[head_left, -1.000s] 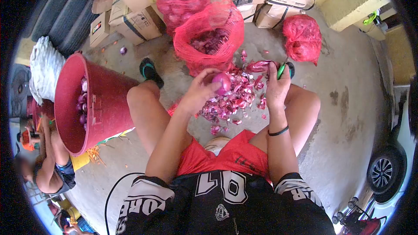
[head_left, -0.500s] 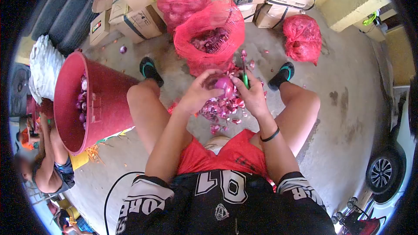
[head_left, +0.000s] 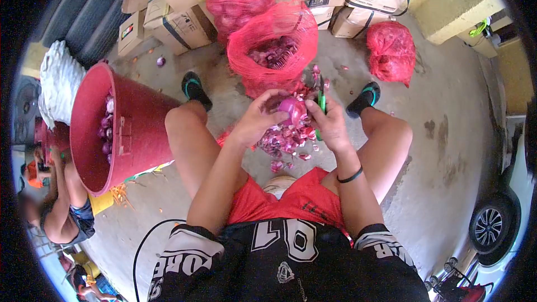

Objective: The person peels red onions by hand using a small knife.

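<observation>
My left hand point(head_left: 262, 119) is wrapped round a purple-red onion point(head_left: 293, 109) above a heap of peelings. In my right hand point(head_left: 330, 123) is a small knife with a green handle point(head_left: 321, 102), its dark blade pointing away from me; my thumb is close to the onion's right side. Beneath both hands, purple onion skins point(head_left: 285, 142) lie scattered on the floor between my legs. Just beyond them stands an open red mesh sack point(head_left: 240, 56) with dark onion skins inside.
A large red tub point(head_left: 142, 117) with onions lies tipped at the left. Full mesh sacks point(head_left: 240, 3) and cardboard boxes point(head_left: 182, 31) stand behind. Another red sack point(head_left: 390, 53) is at the right. A person point(head_left: 61, 212) sits at far left; a car wheel point(head_left: 488, 223) is at far right.
The knife has turned more upright in my right hand and shows more of its green handle. My right thumb has shifted slightly. The whole view has moved a little.
</observation>
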A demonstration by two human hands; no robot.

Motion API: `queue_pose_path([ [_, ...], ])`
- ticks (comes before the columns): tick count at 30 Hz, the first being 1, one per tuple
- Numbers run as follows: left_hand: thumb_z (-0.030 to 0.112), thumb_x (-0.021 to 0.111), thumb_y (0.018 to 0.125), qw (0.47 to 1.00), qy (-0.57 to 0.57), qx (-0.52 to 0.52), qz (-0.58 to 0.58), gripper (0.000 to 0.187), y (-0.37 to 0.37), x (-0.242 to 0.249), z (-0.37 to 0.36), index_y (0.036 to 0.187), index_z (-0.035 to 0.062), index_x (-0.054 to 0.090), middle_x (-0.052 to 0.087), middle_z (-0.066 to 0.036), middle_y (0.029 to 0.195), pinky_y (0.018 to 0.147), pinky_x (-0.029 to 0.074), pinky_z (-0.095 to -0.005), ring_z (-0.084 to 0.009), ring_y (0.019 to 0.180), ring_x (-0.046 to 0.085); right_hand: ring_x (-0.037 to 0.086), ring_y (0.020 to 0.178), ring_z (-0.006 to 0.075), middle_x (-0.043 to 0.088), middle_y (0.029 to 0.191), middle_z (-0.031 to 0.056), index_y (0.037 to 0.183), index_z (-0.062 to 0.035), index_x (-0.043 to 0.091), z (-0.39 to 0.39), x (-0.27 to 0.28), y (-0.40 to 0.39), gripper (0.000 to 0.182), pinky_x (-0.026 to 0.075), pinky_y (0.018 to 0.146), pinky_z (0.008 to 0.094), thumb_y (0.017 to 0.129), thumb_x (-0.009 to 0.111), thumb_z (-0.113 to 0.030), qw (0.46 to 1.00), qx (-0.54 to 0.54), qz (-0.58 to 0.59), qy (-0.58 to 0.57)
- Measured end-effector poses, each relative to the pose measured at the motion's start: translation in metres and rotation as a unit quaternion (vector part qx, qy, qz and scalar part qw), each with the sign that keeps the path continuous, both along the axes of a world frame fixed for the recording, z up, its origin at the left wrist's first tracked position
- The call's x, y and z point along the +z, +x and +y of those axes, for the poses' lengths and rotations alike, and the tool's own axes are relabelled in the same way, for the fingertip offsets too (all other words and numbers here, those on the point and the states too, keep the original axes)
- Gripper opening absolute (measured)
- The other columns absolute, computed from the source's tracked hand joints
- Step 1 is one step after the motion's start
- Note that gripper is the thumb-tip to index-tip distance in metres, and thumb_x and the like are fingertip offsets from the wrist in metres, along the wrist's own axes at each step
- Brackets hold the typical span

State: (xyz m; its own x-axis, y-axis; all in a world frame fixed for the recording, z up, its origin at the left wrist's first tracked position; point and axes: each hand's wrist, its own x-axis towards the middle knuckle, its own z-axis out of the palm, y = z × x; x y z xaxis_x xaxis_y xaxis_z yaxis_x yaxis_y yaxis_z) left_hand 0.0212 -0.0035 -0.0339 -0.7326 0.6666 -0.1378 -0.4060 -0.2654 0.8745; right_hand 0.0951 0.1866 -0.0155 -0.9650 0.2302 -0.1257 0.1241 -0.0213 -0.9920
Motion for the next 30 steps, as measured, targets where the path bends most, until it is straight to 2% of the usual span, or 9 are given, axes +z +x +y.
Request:
queue_pose_path([
  [2,0.0,0.069,0.084,0.997,0.008,0.014,-0.069,0.046,0.0,0.005,0.0,0.125,0.0048,0.051,0.057,-0.007,0.12,0.098,0.048,-0.0356,-0.0188,0.113,0.055,0.043,0.061,0.0046,0.05,0.071,-0.0048,0.096,-0.0052,0.058,0.003,0.009,0.003,0.018,0.037,0.053,0.0236,0.095,0.063,-0.022,0.998,-0.009,-0.029,-0.055],
  [8,0.018,0.059,0.095,0.99,0.063,0.033,-0.125,0.04,-0.005,-0.005,-0.003,0.131,0.0083,0.045,0.057,-0.01,0.125,0.091,0.054,-0.041,-0.0253,0.11,0.061,0.043,0.057,0.0035,0.051,0.069,-0.0053,0.098,-0.008,0.059,0.006,0.016,0.004,0.014,0.034,0.048,0.0199,0.097,0.061,-0.022,0.977,-0.047,0.035,-0.206],
  [14,0.019,0.06,0.092,0.979,0.158,0.088,-0.095,0.046,-0.021,0.015,-0.03,0.132,0.0085,0.042,0.055,-0.013,0.128,0.094,0.052,-0.0439,-0.0273,0.115,0.058,0.043,0.055,0.0042,0.052,0.069,-0.0034,0.101,-0.0055,0.058,0.018,0.013,0.004,0.014,0.033,0.047,0.0192,0.097,0.059,-0.019,0.99,-0.057,-0.041,-0.119],
  [17,0.022,0.06,0.091,0.967,0.16,0.193,-0.037,0.048,-0.056,0.043,-0.075,0.133,0.0064,0.041,0.055,-0.014,0.129,0.099,0.05,-0.0459,-0.0287,0.117,0.057,0.042,0.054,0.0034,0.05,0.066,-0.0051,0.098,-0.0048,0.059,0.021,0.012,0.006,0.015,0.032,0.047,0.0198,0.096,0.061,-0.019,0.995,-0.06,-0.041,-0.075],
  [19,0.026,0.058,0.093,0.928,0.216,0.303,0.007,0.048,-0.08,0.071,-0.108,0.131,0.0032,0.041,0.052,-0.017,0.132,0.102,0.047,-0.0476,-0.0318,0.122,0.052,0.041,0.055,0.0031,0.049,0.066,-0.0054,0.097,-0.0043,0.059,0.025,0.008,0.005,0.015,0.031,0.047,0.0199,0.096,0.061,-0.019,0.998,-0.047,-0.045,-0.025],
  [21,0.028,0.057,0.094,0.796,0.48,0.362,-0.07,0.043,-0.106,0.1,-0.134,0.125,0.0013,0.044,0.053,-0.02,0.127,0.103,0.046,-0.0485,-0.0345,0.122,0.051,0.041,0.057,0.0036,0.05,0.067,-0.0051,0.096,-0.0036,0.061,0.026,0.006,0.004,0.015,0.033,0.049,0.0215,0.095,0.062,-0.019,0.997,-0.044,-0.056,-0.006],
  [24,0.027,0.058,0.094,0.796,0.441,0.408,-0.074,0.035,-0.128,0.123,-0.135,0.116,0.0007,0.051,0.056,-0.021,0.12,0.099,0.048,-0.0467,-0.0338,0.118,0.053,0.042,0.06,0.0052,0.051,0.067,-0.0034,0.094,-0.0024,0.063,0.024,0.004,-0.001,0.014,0.036,0.054,0.025,0.092,0.064,-0.017,0.997,-0.042,-0.069,0.021],
  [27,0.022,0.058,0.095,0.921,0.273,0.276,-0.018,0.028,-0.131,0.117,-0.091,0.113,0.001,0.055,0.059,-0.019,0.114,0.095,0.05,-0.0435,-0.0303,0.113,0.056,0.044,0.06,0.0067,0.051,0.065,-0.0018,0.092,-0.0015,0.064,0.022,-0.002,-0.005,0.016,0.037,0.054,0.0271,0.09,0.065,-0.017,0.993,-0.03,-0.046,0.108],
  [30,0.021,0.056,0.095,0.977,0.086,0.192,0.029,0.031,-0.13,0.093,-0.034,0.118,-0.0003,0.057,0.063,-0.014,0.118,0.096,0.049,-0.0437,-0.0297,0.108,0.06,0.044,0.059,0.0091,0.05,0.062,-0.0005,0.09,-0.0007,0.063,0.02,-0.001,-0.007,0.018,0.038,0.054,0.0293,0.089,0.067,-0.018,0.991,-0.017,-0.02,0.129],
])
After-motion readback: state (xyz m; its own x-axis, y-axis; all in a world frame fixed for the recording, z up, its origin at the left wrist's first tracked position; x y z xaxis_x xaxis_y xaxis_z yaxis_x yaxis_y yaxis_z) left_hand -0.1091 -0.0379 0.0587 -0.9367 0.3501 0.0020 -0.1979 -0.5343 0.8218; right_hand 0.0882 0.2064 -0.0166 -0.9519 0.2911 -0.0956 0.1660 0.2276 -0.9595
